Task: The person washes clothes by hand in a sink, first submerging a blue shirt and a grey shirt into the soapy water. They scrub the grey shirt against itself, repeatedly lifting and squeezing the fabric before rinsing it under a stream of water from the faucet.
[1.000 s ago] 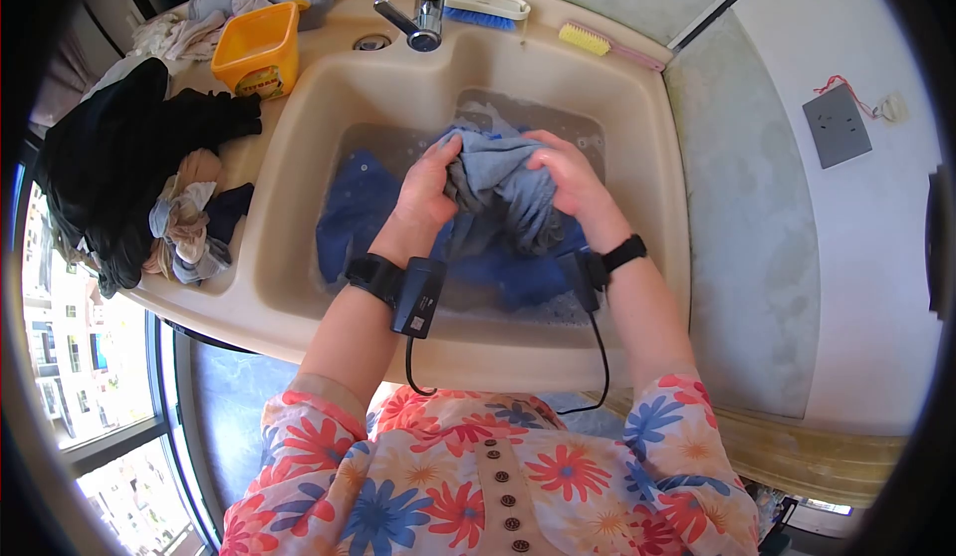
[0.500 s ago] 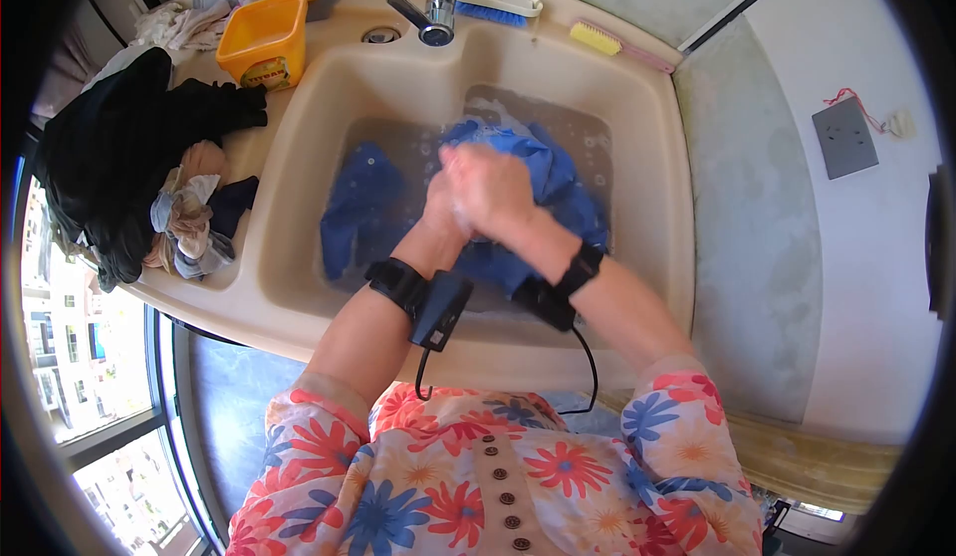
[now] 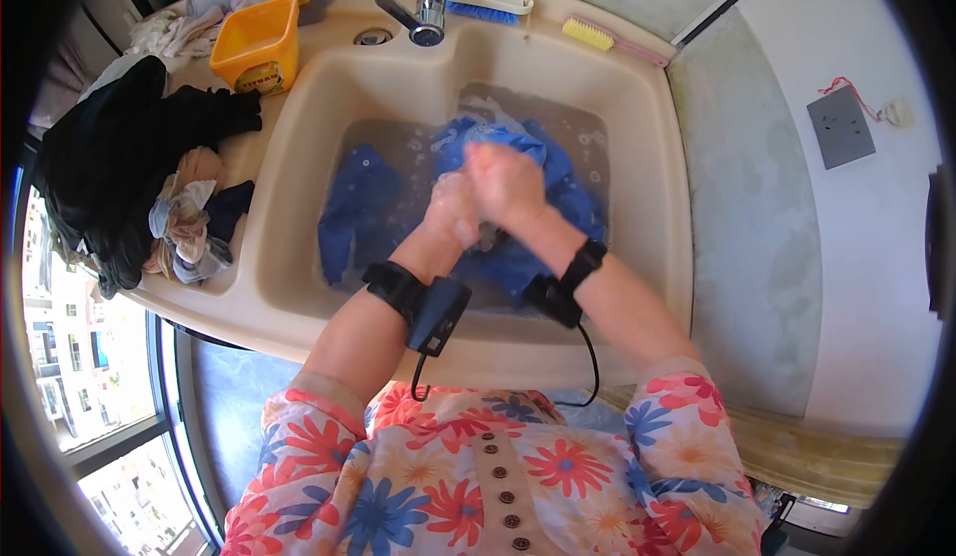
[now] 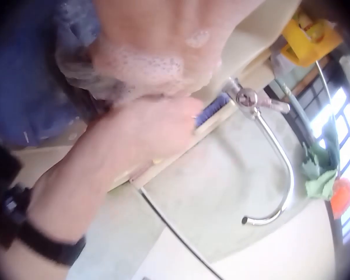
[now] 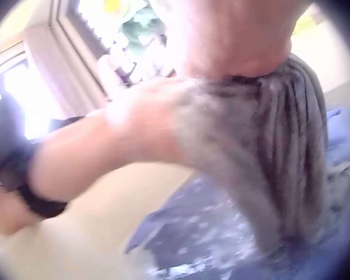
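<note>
Over the sink point(image 3: 652, 247), my left hand point(image 3: 453, 210) and right hand point(image 3: 508, 186) are pressed together with fingers curled round a wet grey cloth point(image 5: 262, 151). Most of the cloth is hidden behind the hands in the head view; in the right wrist view it hangs in folds below them. Foam clings to the left hand in the left wrist view. Beneath the hands a blue garment point(image 3: 568, 190) lies bunched in cloudy, sudsy water, and a blue piece with a pale button point(image 3: 351, 208) floats at the sink's left side.
A chrome faucet point(image 3: 430, 8) rises behind the sink. A white brush with blue bristles point(image 3: 488, 0) and a pink-handled brush point(image 3: 590, 34) lie on the back ledge. Left of the basin stand a yellow tub point(image 3: 257, 46), black clothing point(image 3: 105, 163) and small crumpled laundry point(image 3: 184, 218).
The hands were apart, holding the grey cloth spread between them; they came together round it, the right hand moving left. The blue garment below came into view. Since then the hands have shifted slightly.
</note>
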`<move>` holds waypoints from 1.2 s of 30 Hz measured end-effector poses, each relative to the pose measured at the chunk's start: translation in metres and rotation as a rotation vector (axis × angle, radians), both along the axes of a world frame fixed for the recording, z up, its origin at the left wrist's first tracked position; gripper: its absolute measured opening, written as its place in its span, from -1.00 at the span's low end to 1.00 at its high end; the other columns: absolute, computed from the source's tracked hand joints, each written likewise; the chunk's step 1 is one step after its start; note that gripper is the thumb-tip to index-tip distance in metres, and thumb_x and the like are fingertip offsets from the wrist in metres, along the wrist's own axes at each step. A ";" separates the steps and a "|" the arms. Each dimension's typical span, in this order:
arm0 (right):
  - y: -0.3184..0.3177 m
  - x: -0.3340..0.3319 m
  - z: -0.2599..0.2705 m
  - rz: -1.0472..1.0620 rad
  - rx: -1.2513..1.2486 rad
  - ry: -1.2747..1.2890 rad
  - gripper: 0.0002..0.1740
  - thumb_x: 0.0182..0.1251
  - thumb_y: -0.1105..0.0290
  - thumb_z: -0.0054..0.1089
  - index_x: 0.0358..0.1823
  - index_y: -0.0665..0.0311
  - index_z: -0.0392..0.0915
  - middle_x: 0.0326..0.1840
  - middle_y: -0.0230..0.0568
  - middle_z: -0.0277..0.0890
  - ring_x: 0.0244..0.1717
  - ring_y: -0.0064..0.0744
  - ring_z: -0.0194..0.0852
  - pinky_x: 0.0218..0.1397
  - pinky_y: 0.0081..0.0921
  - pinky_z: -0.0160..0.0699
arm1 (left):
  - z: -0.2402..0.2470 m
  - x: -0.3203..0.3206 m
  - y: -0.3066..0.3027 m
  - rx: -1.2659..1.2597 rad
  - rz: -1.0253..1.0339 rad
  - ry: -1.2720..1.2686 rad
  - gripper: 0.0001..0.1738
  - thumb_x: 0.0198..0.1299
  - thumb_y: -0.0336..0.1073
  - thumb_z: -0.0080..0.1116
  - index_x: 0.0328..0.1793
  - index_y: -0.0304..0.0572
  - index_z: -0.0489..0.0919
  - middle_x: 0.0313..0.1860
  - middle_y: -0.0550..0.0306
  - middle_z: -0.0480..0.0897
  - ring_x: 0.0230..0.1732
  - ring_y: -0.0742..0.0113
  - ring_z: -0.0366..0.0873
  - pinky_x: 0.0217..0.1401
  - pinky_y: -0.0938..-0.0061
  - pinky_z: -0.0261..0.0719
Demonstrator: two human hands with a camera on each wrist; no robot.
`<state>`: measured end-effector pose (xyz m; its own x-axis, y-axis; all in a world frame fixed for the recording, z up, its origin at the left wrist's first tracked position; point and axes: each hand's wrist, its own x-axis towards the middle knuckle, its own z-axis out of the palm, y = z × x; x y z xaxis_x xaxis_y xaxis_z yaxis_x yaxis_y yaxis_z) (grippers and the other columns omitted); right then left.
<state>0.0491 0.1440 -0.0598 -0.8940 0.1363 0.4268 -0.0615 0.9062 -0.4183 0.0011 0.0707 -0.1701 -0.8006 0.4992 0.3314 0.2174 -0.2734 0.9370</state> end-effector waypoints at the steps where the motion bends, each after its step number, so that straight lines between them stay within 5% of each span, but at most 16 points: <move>1: 0.017 -0.005 -0.006 -0.138 -0.035 -0.100 -0.63 0.27 0.17 -0.11 -0.59 0.27 0.38 -0.55 0.01 0.43 -0.50 0.04 0.42 -0.47 -0.18 0.39 | 0.045 0.006 0.001 0.094 -0.078 -0.613 -0.80 0.22 -0.27 -0.12 -0.26 -0.23 0.47 -0.34 0.14 0.53 -0.32 0.23 0.51 -0.28 0.35 0.51; 2: 0.027 -0.008 -0.006 -0.278 -0.074 -0.197 -0.63 0.28 0.17 -0.12 -0.59 0.26 0.37 -0.54 0.03 0.43 -0.50 0.05 0.42 -0.47 -0.18 0.38 | 0.082 0.009 -0.002 0.183 -0.159 -1.225 -0.77 0.23 -0.24 -0.14 -0.25 -0.25 0.47 -0.33 0.14 0.53 -0.32 0.23 0.52 -0.30 0.35 0.51; 4: 0.039 -0.002 -0.006 -0.250 -0.026 -0.260 -0.71 0.28 0.25 -0.08 -0.53 0.26 0.42 -0.50 -0.03 0.47 -0.46 -0.07 0.48 -0.40 -0.25 0.42 | 0.103 0.014 -0.005 0.150 -0.206 -1.179 -0.68 0.27 -0.18 -0.19 -0.07 -0.30 0.40 -0.29 0.08 0.57 -0.32 0.23 0.55 -0.26 0.37 0.56; 6: 0.059 -0.001 -0.008 0.041 -0.439 -0.223 -0.84 0.23 0.35 -0.01 -0.36 0.30 0.45 -0.35 -0.07 0.51 -0.34 -0.14 0.50 -0.26 -0.33 0.45 | 0.110 0.009 -0.006 0.114 -0.248 -1.274 -0.58 0.28 -0.09 -0.20 0.02 -0.32 0.38 -0.25 0.03 0.57 -0.26 0.21 0.57 -0.16 0.32 0.56; 7: 0.064 0.002 0.010 0.094 -0.951 -0.423 -0.75 0.13 0.40 0.13 -0.15 0.31 0.45 -0.21 -0.13 0.50 -0.18 -0.24 0.46 -0.09 -0.44 0.40 | 0.111 0.006 -0.007 0.119 -0.245 -1.275 -0.58 0.28 -0.09 -0.20 0.02 -0.32 0.38 -0.25 0.03 0.57 -0.26 0.21 0.57 -0.16 0.32 0.56; 10: 0.057 0.025 0.048 0.429 -0.689 -0.480 -0.54 0.07 0.31 0.22 0.01 0.30 0.38 -0.11 -0.15 0.46 -0.08 -0.20 0.42 0.02 -0.46 0.35 | 0.119 0.004 -0.011 0.183 -0.408 -1.351 -0.44 0.25 0.06 -0.19 0.07 -0.34 0.35 -0.13 -0.03 0.54 -0.17 0.18 0.55 -0.08 0.27 0.54; 11: 0.056 0.024 0.040 0.568 -0.325 -0.330 -0.52 0.02 0.28 0.26 -0.01 0.30 0.42 -0.10 -0.10 0.46 -0.04 -0.20 0.40 0.04 -0.48 0.33 | 0.123 0.005 -0.013 0.143 -0.432 -1.346 -0.37 0.22 0.14 -0.18 0.09 -0.34 0.34 -0.09 -0.05 0.52 -0.14 0.17 0.54 -0.05 0.27 0.53; 14: 0.053 0.023 0.023 0.364 -0.394 -0.324 -0.59 0.03 0.28 0.25 -0.11 0.35 0.47 -0.17 -0.12 0.49 -0.10 -0.17 0.43 0.00 -0.45 0.36 | 0.143 0.011 -0.018 0.137 -0.459 -1.350 -0.34 0.15 0.11 -0.03 0.13 -0.35 0.31 -0.01 -0.09 0.46 -0.05 0.14 0.49 0.01 0.29 0.48; 17: 0.063 0.022 0.041 0.167 -0.737 -0.266 -0.73 0.04 0.38 0.22 -0.25 0.39 0.50 -0.30 -0.23 0.53 -0.26 -0.35 0.48 -0.13 -0.50 0.42 | 0.126 0.012 -0.017 0.073 -0.357 -0.875 -0.41 0.02 -0.10 0.17 0.07 -0.39 0.35 -0.05 -0.09 0.49 -0.06 0.12 0.50 0.00 0.32 0.46; 19: 0.077 0.022 0.054 0.061 -1.150 -0.083 -0.77 0.05 0.43 0.19 -0.26 0.40 0.48 -0.33 -0.26 0.51 -0.32 -0.47 0.46 -0.19 -0.54 0.43 | 0.116 0.008 -0.019 -0.420 -0.353 -0.281 -0.46 -0.19 -0.27 0.27 -0.05 -0.44 0.45 -0.19 -0.06 0.57 -0.12 0.17 0.53 -0.06 0.37 0.46; 22: 0.110 0.022 0.068 -0.020 -1.339 0.077 -0.73 0.06 0.46 0.17 -0.20 0.40 0.43 -0.31 -0.24 0.49 -0.32 -0.51 0.44 -0.21 -0.56 0.43 | 0.115 0.005 -0.018 -0.991 -0.220 0.037 -0.34 -0.32 -0.26 0.33 -0.01 -0.47 0.46 -0.10 -0.18 0.55 0.00 0.13 0.48 0.02 0.44 0.42; 26: 0.155 0.029 0.069 -0.204 -1.263 0.149 -0.63 0.06 0.46 0.17 -0.07 0.40 0.37 -0.22 -0.19 0.46 -0.26 -0.48 0.44 -0.19 -0.55 0.43 | 0.114 -0.004 -0.025 -1.130 -0.190 0.053 -0.34 -0.32 -0.21 0.38 -0.04 -0.47 0.48 -0.11 -0.21 0.55 -0.01 0.11 0.49 0.01 0.42 0.43; 28: 0.150 0.040 0.070 -0.231 -1.248 0.133 -0.57 0.06 0.45 0.18 0.00 0.34 0.35 -0.14 -0.24 0.44 -0.20 -0.48 0.43 -0.16 -0.56 0.42 | 0.106 -0.012 -0.030 -0.799 -0.122 -0.078 -0.61 -0.22 -0.25 0.34 -0.29 -0.41 0.57 -0.43 0.07 0.60 -0.34 0.35 0.52 -0.24 0.48 0.43; 30: 0.144 0.055 0.056 -0.019 -0.966 -0.271 -0.57 0.02 0.40 0.22 -0.03 0.29 0.40 -0.09 -0.31 0.42 -0.16 -0.50 0.42 -0.14 -0.57 0.42 | 0.109 -0.015 -0.032 -0.530 -0.201 -0.315 -0.66 -0.10 -0.23 0.31 -0.28 -0.36 0.57 -0.39 0.08 0.61 -0.33 0.34 0.54 -0.22 0.50 0.45; 32: 0.121 0.066 0.046 0.202 -0.352 -0.700 -0.60 -0.04 0.34 0.28 -0.12 0.27 0.48 -0.17 -0.37 0.45 -0.19 -0.51 0.44 -0.17 -0.59 0.42 | 0.120 -0.014 -0.031 0.031 -0.306 -0.691 -0.68 -0.03 -0.23 0.28 -0.22 -0.30 0.57 -0.36 0.12 0.59 -0.35 0.35 0.53 -0.21 0.53 0.44; 36: 0.094 0.061 0.040 0.085 -0.668 -0.890 -0.69 -0.07 0.37 0.27 -0.24 0.29 0.51 -0.27 -0.35 0.47 -0.28 -0.50 0.45 -0.19 -0.58 0.43 | 0.107 -0.018 -0.030 0.195 -0.292 -0.940 -0.70 0.08 -0.25 0.17 -0.14 -0.34 0.52 -0.28 0.09 0.59 -0.28 0.29 0.55 -0.17 0.39 0.51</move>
